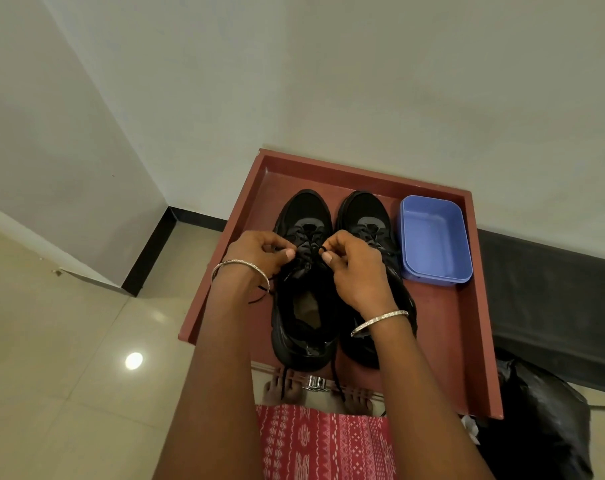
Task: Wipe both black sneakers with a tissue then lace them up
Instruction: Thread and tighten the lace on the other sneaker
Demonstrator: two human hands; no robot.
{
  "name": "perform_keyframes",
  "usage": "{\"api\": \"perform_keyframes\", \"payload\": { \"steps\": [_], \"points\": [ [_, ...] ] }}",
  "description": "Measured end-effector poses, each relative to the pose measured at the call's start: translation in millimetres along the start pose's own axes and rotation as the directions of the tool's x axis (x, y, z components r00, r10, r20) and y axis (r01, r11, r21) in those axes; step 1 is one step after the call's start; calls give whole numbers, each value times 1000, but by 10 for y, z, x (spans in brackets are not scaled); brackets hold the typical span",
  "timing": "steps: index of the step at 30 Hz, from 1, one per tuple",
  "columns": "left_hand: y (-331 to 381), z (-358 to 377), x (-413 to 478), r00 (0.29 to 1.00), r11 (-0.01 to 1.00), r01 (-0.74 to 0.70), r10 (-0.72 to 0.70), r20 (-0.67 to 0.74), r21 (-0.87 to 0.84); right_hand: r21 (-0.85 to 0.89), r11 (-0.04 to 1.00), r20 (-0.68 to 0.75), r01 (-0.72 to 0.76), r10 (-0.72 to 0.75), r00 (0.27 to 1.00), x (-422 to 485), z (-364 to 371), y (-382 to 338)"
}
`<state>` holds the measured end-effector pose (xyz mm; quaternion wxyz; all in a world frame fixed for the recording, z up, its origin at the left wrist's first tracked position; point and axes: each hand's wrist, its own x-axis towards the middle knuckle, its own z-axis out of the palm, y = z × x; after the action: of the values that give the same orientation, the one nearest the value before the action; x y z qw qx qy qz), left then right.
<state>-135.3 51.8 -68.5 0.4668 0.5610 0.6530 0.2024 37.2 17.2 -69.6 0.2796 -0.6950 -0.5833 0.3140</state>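
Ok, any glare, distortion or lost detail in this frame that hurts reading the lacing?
Head view: lamp glare on the floor, clear of the work; wide-angle bend in the wall edges; black laces barely separate from the black sneaker where the left hand and right hand pinch them.

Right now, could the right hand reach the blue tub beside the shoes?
Probably yes: the blue tub sits just beyond the sneaker under the right hand, nothing taller between; the hand would first drop the lace it pinches.

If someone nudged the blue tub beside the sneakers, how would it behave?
The blue tub looks empty and thin-walled, so probably light and stiff. Its wide flat base on the smooth red tray suggests sliding, not tipping.
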Motion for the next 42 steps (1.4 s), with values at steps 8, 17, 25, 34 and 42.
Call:
{"api": "perform_keyframes", "payload": {
  "steps": [8,17,25,34,42],
  "points": [
    [67,51,15,1000,999,4,-2,-31,38,34,998,-109,-52,56,992,-29,51,-20],
    [120,90,-1,996,986,-89,90,-2,144,95,985,21,-147,145,989,61,1,9],
    [151,155,-11,985,959,-173,171,29,224,58,991,-14,-121,122,992,59,33,7],
    [168,142,-47,962,951,-270,275,-10,154,53,991,-9,-126,126,992,73,42,22],
    [152,183,-27,983,983,-182,182,15,16,44,991,-8,-127,128,992,58,48,-5]
  ]
}}
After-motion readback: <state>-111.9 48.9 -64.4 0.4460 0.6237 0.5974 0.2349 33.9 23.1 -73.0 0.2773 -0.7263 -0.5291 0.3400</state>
